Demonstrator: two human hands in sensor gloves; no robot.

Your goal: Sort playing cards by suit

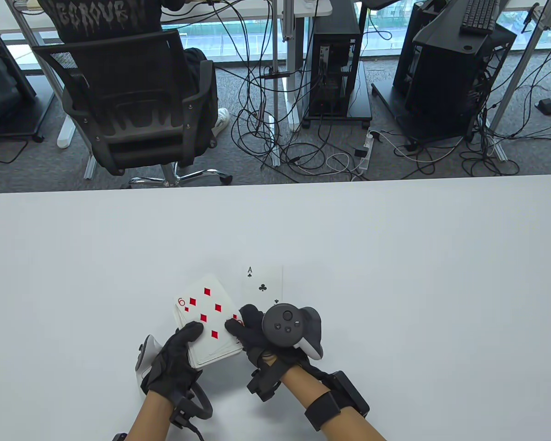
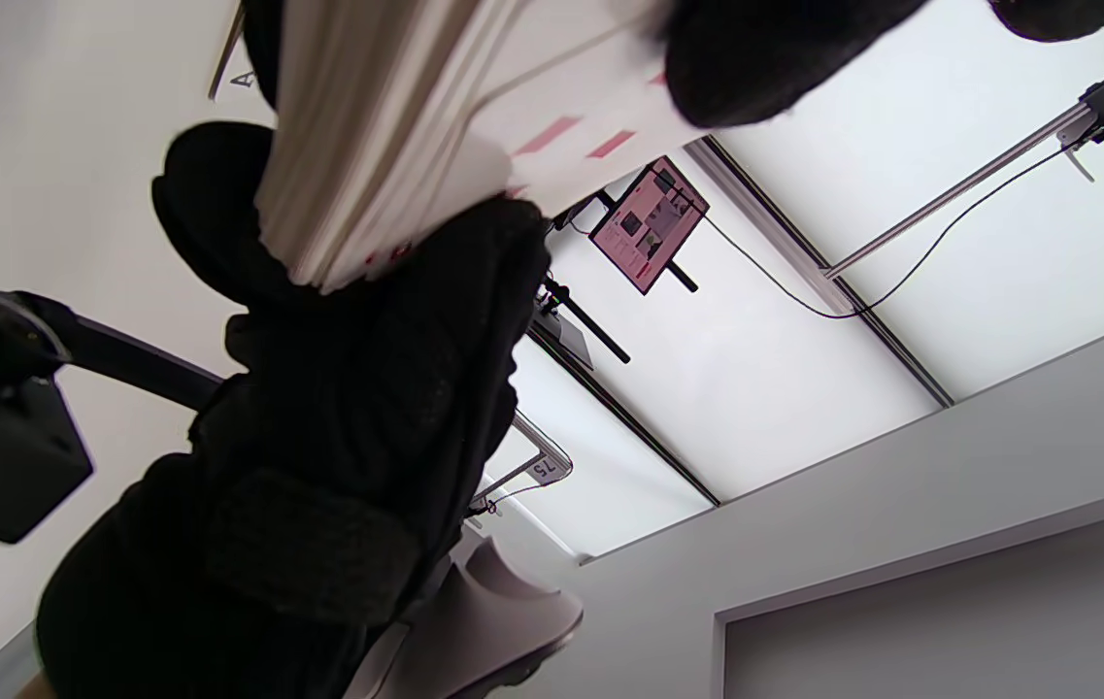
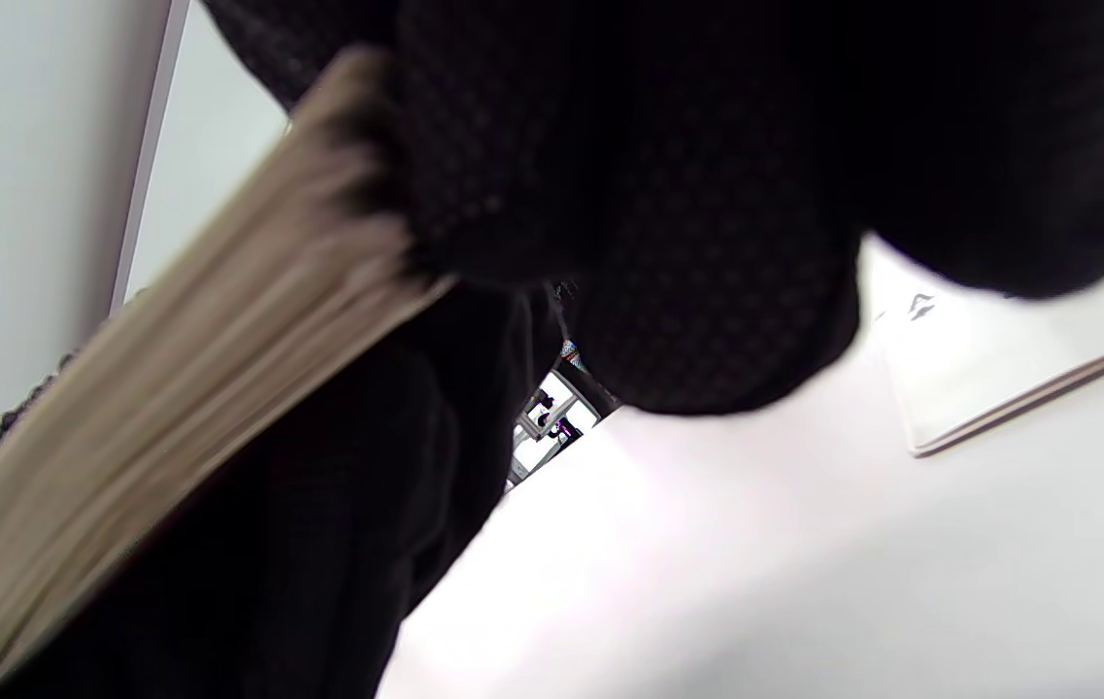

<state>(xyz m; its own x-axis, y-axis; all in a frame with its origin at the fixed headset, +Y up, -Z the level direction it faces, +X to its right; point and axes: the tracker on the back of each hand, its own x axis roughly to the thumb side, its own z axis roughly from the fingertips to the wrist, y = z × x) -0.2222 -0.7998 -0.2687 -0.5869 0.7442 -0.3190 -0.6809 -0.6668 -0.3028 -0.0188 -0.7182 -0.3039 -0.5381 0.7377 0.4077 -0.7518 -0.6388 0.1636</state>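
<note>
A face-up deck of cards (image 1: 209,321) with the six of diamonds on top is held just above the white table (image 1: 395,275). My left hand (image 1: 177,356) grips the deck from below, thumb on the top card. My right hand (image 1: 248,328) pinches the top card's right edge with thumb and fingers. The ace of clubs (image 1: 262,285) lies face up on the table just beyond my right hand. In the left wrist view the deck's edge (image 2: 367,155) rests in my gloved palm. The deck's edge (image 3: 173,408) also fills the right wrist view, with the ace (image 3: 998,369) lying beyond.
The table's far edge (image 1: 275,186) runs across the middle of the table view. Beyond it stand an office chair (image 1: 133,110) with a seated person, computer towers (image 1: 337,64) and floor cables.
</note>
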